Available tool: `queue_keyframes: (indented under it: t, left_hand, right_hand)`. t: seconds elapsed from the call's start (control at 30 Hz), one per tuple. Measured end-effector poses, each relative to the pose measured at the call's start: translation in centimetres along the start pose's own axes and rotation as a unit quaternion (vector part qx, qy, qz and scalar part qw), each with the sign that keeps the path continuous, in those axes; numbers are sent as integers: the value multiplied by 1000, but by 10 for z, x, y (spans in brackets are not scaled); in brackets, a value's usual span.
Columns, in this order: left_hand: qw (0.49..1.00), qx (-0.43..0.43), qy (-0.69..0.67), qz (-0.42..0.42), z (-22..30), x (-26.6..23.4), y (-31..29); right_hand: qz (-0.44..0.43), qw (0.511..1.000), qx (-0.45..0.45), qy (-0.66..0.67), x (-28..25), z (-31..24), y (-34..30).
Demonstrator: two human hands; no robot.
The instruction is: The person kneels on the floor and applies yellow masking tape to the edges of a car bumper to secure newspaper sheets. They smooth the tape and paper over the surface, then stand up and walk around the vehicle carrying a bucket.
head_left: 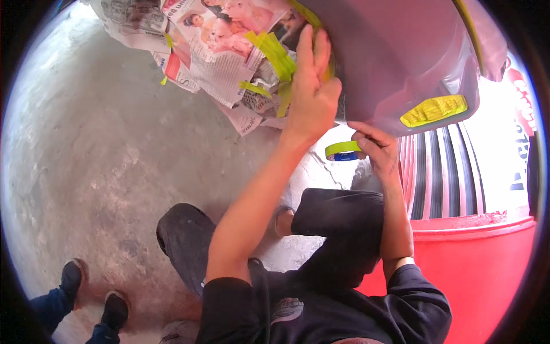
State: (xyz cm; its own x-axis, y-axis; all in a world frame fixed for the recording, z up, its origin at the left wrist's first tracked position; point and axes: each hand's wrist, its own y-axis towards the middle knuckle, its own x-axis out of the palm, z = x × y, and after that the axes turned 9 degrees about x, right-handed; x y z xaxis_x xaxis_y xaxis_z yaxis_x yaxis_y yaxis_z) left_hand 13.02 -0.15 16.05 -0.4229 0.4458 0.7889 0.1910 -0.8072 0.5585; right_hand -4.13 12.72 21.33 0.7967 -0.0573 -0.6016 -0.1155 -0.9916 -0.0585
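A grey vehicle body panel [395, 63] curves across the upper right. Sheets of newspaper [220, 71] hang along its left side, with strips of yellow-green masking tape [275, 54] stuck on them. My left hand [312, 92] rests open on the seam between paper and panel, two fingers stretched along the taped edge. Below the panel's lower edge, my right hand [378, 150] is closed on a roll of yellow-green masking tape [342, 150] with a blue inner core. One finger of that hand points toward the panel's bottom corner. Yellow tape covers a lamp-shaped insert [433, 110] on the panel.
A large red drum [470, 264] stands close by my right arm. Behind it are dark and light stripes [441, 172]. Another person's shoes [71, 278] are on the concrete floor [114, 172] at the lower left. My bent legs are beneath my arms.
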Motion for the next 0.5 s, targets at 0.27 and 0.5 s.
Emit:
queue_keyframes:
  t: [0.27,0.5]
  left_hand:
    - [999,-13,-34,25,-7,8,-18]
    - [1000,16,-6,2,-8,-1,-30]
  right_hand:
    - [1,1000,-5,-2,-8,2,-3]
    - [18,1000,5,-22,-10,0,-9]
